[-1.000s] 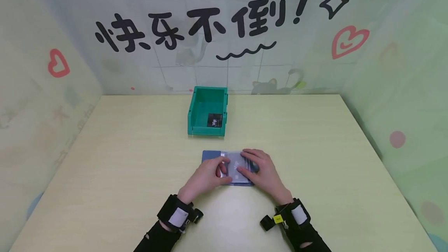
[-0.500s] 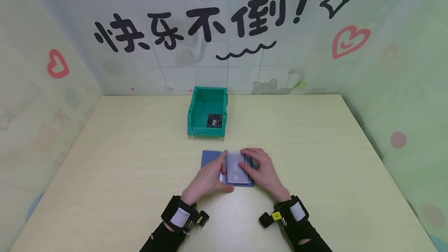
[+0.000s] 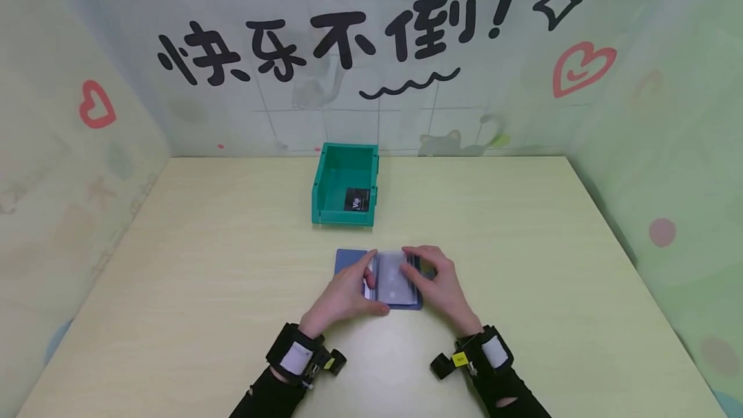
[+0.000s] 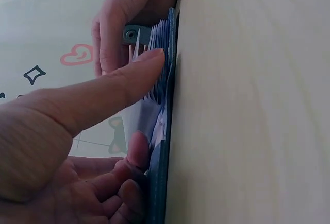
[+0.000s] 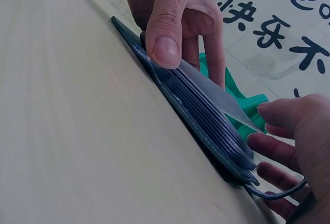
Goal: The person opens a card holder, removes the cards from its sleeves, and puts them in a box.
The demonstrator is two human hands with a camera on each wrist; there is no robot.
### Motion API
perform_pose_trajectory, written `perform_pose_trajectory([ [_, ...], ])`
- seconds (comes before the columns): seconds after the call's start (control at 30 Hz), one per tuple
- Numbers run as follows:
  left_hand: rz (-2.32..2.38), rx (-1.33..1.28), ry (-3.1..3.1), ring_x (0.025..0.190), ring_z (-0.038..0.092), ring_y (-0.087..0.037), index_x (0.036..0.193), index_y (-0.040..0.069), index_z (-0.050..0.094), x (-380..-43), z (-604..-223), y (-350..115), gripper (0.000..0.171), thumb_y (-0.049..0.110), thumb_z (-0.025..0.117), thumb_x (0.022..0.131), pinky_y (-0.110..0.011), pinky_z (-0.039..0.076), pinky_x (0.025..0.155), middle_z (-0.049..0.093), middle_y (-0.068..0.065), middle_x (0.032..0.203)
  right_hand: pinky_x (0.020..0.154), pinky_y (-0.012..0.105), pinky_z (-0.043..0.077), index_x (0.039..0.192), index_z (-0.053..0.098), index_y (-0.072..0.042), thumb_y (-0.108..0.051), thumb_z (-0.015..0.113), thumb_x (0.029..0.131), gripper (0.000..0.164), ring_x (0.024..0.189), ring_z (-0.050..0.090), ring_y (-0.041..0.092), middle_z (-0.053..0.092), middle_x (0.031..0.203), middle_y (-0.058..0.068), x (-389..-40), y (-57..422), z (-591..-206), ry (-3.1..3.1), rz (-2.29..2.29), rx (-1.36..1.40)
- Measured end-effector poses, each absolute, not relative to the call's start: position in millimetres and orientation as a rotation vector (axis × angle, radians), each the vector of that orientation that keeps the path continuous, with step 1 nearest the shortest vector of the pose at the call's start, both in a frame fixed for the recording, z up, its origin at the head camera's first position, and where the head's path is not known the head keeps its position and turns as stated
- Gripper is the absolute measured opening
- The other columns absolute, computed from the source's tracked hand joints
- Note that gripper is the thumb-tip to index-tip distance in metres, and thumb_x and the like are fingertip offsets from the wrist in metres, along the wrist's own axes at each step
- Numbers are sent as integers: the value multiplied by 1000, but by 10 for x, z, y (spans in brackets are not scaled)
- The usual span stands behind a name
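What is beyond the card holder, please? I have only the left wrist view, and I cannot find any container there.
Observer: A green bin stands on the table, farther from the person than the card holder; the head view shows it.
Operator: Is there something inside this bin?
Observer: Yes, a black card marked "Vip" lies in it, near the front wall.
Operator: Does one of the hands touch the bin?
Observer: No. In the head view the left hand and the right hand are both at the card holder, and the bin stands apart from them.
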State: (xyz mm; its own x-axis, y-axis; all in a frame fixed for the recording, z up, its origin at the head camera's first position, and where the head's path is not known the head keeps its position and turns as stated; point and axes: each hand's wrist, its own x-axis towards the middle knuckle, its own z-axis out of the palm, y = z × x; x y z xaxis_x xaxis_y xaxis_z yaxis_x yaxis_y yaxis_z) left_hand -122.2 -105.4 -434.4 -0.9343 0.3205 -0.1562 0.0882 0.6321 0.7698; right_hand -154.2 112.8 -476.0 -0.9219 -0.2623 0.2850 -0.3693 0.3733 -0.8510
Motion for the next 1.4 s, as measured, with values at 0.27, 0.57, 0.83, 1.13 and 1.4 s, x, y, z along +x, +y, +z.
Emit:
perform_pose_trajectory([
  [0.27,1275,343,2533,79,48,-13,151,1,37,-1222,-4367,-1112,97,18,91,73,-21,38,67,59,-2,97,106,46,45,123,71,-9,-17,66,97,27,119,60,27,71,120,9,-1541,1117,-4735,-2528,1655,507],
  [0.57,1320,457,2480,85,53,-14,152,1,36,-1265,-4307,-1233,89,8,85,77,-18,45,71,59,-4,101,106,42,45,124,70,-7,-14,62,100,26,119,61,30,71,121,12,-1569,1113,-4699,-2497,1682,513],
  [0.83,1325,272,2616,106,64,-30,152,-5,33,-1248,-4268,-1220,77,4,69,85,-44,57,88,60,-26,132,105,52,45,121,71,-4,-16,74,90,33,121,58,34,67,125,16,-1602,1104,-4726,-2597,1436,568],
  [1.13,1437,-44,2718,66,64,-16,140,-4,51,-1267,-4337,-1271,59,9,75,88,-26,51,59,72,-13,79,99,50,39,123,71,-4,-32,85,78,54,115,48,32,61,119,13,-1560,1092,-4719,-2700,1188,598],
  [1.4,1296,-62,2816,59,59,-13,143,-2,46,-1275,-4287,-1330,72,12,82,82,-26,44,56,66,-6,68,99,51,34,122,72,-7,-38,86,77,56,105,48,29,60,115,11,-1599,1042,-4719,-2715,1107,575],
])
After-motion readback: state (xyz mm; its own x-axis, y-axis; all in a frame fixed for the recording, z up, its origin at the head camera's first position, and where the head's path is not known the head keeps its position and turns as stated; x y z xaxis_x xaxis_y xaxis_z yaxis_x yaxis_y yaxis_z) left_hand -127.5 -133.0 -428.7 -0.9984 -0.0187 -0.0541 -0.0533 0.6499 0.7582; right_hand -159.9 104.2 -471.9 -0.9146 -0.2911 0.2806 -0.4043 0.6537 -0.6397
